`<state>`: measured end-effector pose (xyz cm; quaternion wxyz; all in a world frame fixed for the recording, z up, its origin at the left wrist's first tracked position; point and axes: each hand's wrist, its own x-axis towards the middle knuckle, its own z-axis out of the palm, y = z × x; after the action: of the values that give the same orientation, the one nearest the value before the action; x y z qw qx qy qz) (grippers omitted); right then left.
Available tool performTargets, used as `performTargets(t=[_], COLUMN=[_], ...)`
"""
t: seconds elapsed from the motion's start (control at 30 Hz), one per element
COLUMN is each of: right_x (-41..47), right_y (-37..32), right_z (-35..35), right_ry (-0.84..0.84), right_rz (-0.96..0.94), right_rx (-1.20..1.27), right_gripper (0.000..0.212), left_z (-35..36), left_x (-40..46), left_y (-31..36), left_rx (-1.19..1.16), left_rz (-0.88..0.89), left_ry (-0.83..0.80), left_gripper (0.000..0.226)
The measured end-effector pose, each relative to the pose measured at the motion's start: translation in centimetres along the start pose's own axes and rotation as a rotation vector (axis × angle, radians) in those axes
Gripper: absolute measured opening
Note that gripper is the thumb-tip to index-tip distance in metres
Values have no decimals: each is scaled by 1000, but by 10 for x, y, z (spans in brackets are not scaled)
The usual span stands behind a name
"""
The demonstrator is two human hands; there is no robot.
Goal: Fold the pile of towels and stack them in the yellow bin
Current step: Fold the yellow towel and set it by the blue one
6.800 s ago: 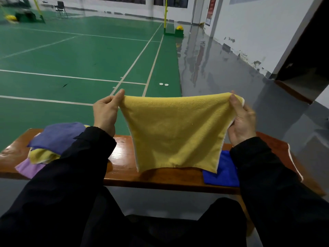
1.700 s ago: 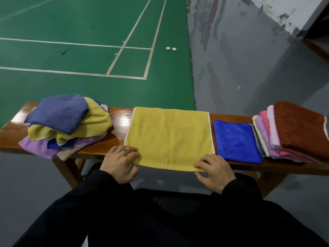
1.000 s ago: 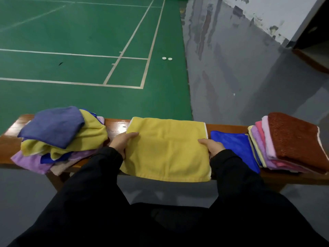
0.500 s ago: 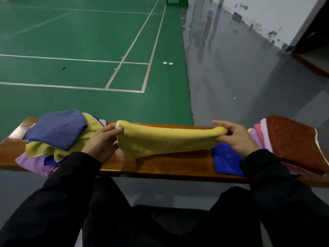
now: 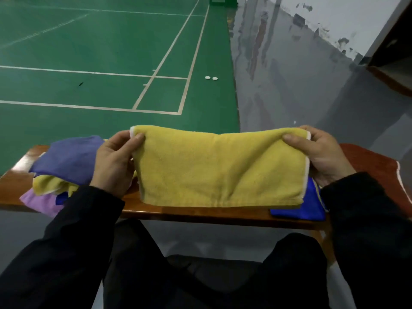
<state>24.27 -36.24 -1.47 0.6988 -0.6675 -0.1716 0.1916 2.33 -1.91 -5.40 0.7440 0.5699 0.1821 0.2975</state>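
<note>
Above the wooden bench (image 5: 191, 214), both hands' grip pinches a doubled yellow towel (image 5: 220, 170) by its top corners.

Both arms are stretched forward in black sleeves, forearms angled in from the bottom corners. The left hand (image 5: 113, 161) is raised with its back toward the camera, thumb on the near side and fingers tucked behind, so a pinch is made at the towel (image 5: 220, 168) corner. The right hand (image 5: 321, 155) is held at about the same height, well apart from the left, thumb on top, fingers curled behind the other corner. Knees are seen below.
</note>
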Motion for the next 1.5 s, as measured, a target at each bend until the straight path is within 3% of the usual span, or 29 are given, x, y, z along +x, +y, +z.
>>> performTargets(t=[0.1, 0.17, 0.27, 0.33, 0.4, 0.47, 0.53, 0.6, 0.7, 0.83, 0.97, 1.03, 1.17, 1.37, 1.43, 1.5], right_x=[33, 48, 45, 33, 14, -3, -12, -18, -20, -20, -19, -17, -15, -18, -18, -20], right_y=[37, 72, 115, 136, 155, 170, 182, 189, 198, 206, 201, 197, 200, 199, 193, 184], right_z=[5, 7, 12, 20, 32, 39, 38, 32, 24, 23, 29, 28, 24, 28, 30, 32], right_ry=[164, 264, 300, 184, -33, -234, -342, -378, -397, -325, -235, -271, -330, -186, -97, 4], right_rz=[122, 179, 145, 26, -117, -271, -341, -356, -451, -556, -486, -465, -535, -498, -432, -482], right_rx=[-55, -273, -636, -804, -1000, -1163, -1234, -1266, -1344, -1376, -1295, -1295, -1396, -1297, -1214, -1167], right_gripper=[37, 45, 55, 43, 31, 27, 32, 37, 38, 28, 16, 20, 31, 13, 13, 18], left_z=[-6, -14, -21, -19, -16, -20, -27, -31, -36, -33, -30, -30, -29, -26, -25, -23], left_x=[42, 62, 59, 44, 27, 11, 0, -6, -4, -2, -5, -6, -6, -6, -5, -6], left_y=[-49, -91, -131, -142, -146, -150, -157, -157, -155, -152, -143, -140, -140, -143, -142, -138], left_rx=[194, 439, 770, 1026, 1272, 1408, 1421, 1419, 1433, 1547, 1572, 1550, 1570, 1510, 1461, 1412], left_rz=[-157, -275, -257, -200, -135, 80, 279, 346, 431, 510, 412, 382, 368, 305, 342, 442], left_ry=[114, 186, 199, 86, -50, -192, -396, -568, -630, -623, -503, -485, -482, -434, -397, -341], left_gripper=[18, 37, 47, 49, 52, 52, 48, 44, 30, 27, 39, 49, 47, 44, 39, 30])
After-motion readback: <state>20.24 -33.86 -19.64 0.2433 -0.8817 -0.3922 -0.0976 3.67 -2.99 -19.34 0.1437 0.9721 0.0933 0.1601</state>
